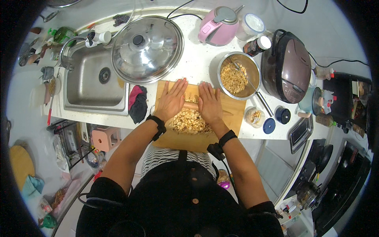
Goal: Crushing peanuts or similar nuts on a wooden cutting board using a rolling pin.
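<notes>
A wooden rolling pin (191, 105) lies across shelled peanuts (189, 122) on a wooden cutting board (183, 142). My left hand (170, 100) rests palm down over the pin's left part, fingers stretched forward and not wrapped around it. Flat on its right part is my right hand (210, 102), also with extended fingers. The pin's tapered right end shows past that hand; its left end is mostly hidden. More nut pieces (234, 77) fill part of a steel bowl (223, 62) to the right of the board's far side, with a metal-handled utensil (263, 102) leaning in it.
A large steel lid (148, 56) overlaps the steel sink (88, 86) at left. A dark cloth (138, 103) lies beside the board. Right of it stand a small container of nut pieces (254, 117), a blue lid (269, 126) and a rice cooker (287, 65). A pink kettle (220, 26) stands behind.
</notes>
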`<state>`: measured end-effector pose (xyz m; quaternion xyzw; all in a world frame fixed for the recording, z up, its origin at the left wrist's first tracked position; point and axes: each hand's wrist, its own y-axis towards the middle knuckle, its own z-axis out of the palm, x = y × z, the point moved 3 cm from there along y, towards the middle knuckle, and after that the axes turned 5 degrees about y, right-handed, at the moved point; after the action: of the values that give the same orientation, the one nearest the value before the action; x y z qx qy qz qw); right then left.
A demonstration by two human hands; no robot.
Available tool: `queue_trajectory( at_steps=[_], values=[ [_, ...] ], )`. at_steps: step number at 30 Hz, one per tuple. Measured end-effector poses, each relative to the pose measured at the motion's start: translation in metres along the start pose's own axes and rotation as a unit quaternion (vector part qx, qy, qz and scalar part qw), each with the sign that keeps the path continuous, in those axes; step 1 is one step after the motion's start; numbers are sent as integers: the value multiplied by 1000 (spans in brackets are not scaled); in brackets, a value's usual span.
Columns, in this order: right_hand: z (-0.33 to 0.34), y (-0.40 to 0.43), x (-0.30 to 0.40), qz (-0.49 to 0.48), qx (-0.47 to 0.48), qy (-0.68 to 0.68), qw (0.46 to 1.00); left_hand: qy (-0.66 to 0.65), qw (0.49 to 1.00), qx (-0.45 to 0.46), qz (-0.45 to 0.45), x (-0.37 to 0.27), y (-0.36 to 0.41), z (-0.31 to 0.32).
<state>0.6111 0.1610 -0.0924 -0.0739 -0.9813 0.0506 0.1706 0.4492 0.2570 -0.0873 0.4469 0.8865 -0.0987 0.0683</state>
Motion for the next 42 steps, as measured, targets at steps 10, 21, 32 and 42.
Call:
queue_trajectory(
  at_steps=[10,21,32,42],
  values=[
    [-15,-55,-16,-97,5,4,995,35,999,0,22,-7,-35,5],
    [-20,-10,-19,-82,-50,85,992,-44,998,-48,2,30,15,-6],
    [-28,-35,-12,-124,-4,100,987,-64,997,18,26,12,-21,3],
    [-27,-21,-4,-101,47,30,993,-57,997,40,17,7,-10,7]
  ],
)
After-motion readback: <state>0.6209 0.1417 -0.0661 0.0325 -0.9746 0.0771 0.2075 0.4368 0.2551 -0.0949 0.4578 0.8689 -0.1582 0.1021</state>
